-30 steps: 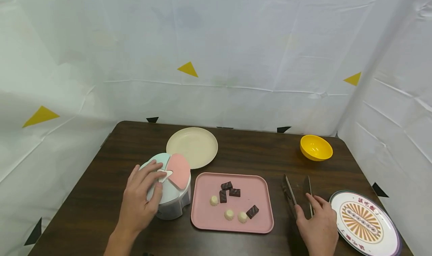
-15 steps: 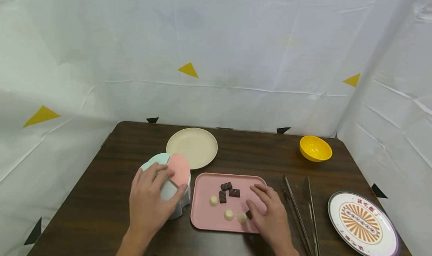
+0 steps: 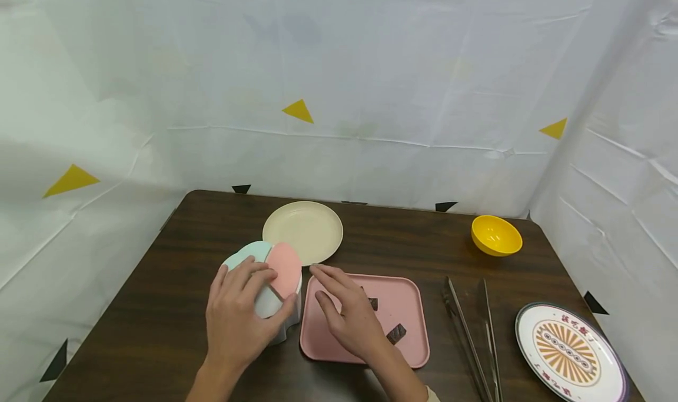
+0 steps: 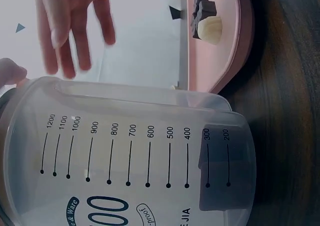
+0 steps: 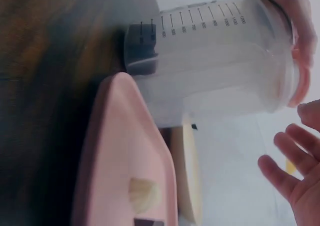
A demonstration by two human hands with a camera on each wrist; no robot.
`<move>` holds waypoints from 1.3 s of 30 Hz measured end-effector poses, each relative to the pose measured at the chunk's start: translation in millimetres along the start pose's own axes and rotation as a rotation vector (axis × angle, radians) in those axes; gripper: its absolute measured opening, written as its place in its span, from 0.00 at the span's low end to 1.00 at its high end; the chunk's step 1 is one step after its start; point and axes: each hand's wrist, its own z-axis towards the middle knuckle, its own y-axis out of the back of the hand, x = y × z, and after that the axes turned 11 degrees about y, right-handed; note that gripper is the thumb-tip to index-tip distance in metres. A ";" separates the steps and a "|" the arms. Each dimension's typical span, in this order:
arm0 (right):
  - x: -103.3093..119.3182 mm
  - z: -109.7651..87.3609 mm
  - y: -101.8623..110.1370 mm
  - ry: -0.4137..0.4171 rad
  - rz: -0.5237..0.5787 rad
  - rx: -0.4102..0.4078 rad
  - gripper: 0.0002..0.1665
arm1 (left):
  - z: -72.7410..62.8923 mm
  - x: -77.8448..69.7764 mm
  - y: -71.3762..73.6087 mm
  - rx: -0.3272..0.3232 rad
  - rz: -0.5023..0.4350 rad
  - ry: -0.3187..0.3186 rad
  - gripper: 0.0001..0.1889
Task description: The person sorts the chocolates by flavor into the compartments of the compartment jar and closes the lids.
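Observation:
A clear measuring container (image 4: 150, 146) with printed volume marks stands upright, its petal-patterned lid (image 3: 285, 268) in pink, mint and white. My left hand (image 3: 238, 314) grips the lid from above, fingers bent over the top and thumb at the right front edge; the lid's centre is hidden under it. My right hand (image 3: 346, 314) is held above the pink tray (image 3: 410, 308), fingers spread and apart from the container, holding nothing. On that tray lie dark chocolates (image 3: 396, 333) and a pale cream-coloured sweet (image 4: 210, 29); the right hand hides several of them in the head view.
Metal tongs (image 3: 489, 343) lie to the right of the tray. Beyond them is a patterned oval plate (image 3: 567, 352), with a yellow bowl (image 3: 496, 235) at the back right. A cream plate (image 3: 304, 231) sits behind the container. White sheeting (image 3: 371, 66) walls off the table.
My right hand has let go of the tongs, leaving them on the table, and has moved left across the tray towards the container. My left hand has shifted slightly right over the lid.

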 end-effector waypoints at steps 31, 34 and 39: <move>3.1 33.3 -18.6 0.292 -0.091 0.187 0.32 | -13.9 25.4 0.7 -0.155 -0.344 -0.030 0.14; 4.0 31.7 -17.8 0.245 -0.066 0.192 0.31 | -15.5 27.9 -0.7 -0.155 -0.366 -0.011 0.11; 5.6 27.4 -15.9 0.195 -0.056 0.198 0.25 | -15.6 29.2 -2.4 -0.152 -0.381 -0.020 0.10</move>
